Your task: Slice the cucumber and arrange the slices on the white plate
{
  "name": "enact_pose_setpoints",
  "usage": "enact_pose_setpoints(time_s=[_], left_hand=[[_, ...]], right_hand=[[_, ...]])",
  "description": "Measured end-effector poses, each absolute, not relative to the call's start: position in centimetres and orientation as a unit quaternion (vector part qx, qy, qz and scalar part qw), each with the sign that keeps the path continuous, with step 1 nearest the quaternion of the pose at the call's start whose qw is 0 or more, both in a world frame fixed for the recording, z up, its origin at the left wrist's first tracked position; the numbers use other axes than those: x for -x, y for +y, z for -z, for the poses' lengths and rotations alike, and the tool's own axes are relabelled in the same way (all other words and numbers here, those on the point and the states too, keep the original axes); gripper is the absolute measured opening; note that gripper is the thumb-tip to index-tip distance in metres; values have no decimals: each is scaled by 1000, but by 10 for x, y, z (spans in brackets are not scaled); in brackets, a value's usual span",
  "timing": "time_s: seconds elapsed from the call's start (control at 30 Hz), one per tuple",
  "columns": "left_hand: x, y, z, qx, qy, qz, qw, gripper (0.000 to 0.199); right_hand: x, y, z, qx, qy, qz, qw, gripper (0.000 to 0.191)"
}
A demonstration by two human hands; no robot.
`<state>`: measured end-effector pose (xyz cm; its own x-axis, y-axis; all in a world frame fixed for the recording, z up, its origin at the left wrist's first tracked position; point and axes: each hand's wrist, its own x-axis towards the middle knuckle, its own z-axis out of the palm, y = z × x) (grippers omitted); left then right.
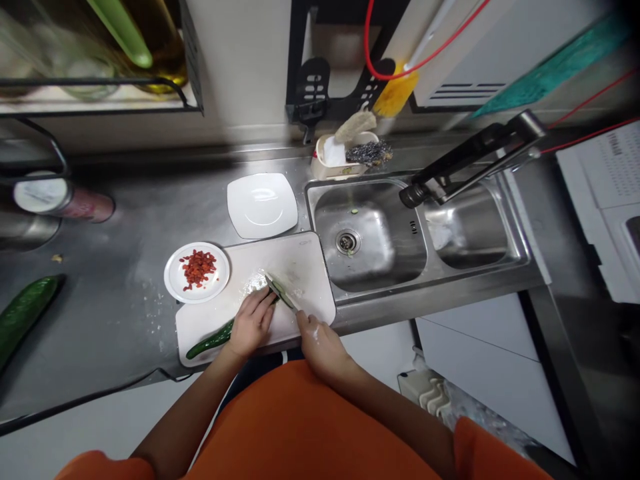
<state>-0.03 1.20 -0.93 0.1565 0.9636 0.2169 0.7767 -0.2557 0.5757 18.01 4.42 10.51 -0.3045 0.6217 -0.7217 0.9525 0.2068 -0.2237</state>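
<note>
A long green cucumber (213, 341) lies slantwise on the white cutting board (310, 267), its tail end toward the lower left. My left hand (253, 321) is closed over the cucumber's upper part, fingers bent beside the blade. The handle of a knife (281, 292) is in my right hand (320, 340), with the blade pointing up and left at the cucumber's cut end. Small green pieces show around the blade. A round white plate (173, 275) with red pieces (199, 269) overlaps the board's upper left corner.
Behind the board sits a square white plate (263, 205). To the right is a double sink (370, 267) with a black faucet (430, 180). A caddy (340, 167) holds scrubbers. Another cucumber (25, 313) and a can (85, 203) are at the left.
</note>
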Motion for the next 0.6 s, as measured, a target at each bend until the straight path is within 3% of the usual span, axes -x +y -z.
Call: enact_pose_setpoints(time_s=[0.6], left_hand=[[-1,13,4,-734,594,-276,181,38]], right_hand=[[-175,42,-65,-537,756,307,212,39]])
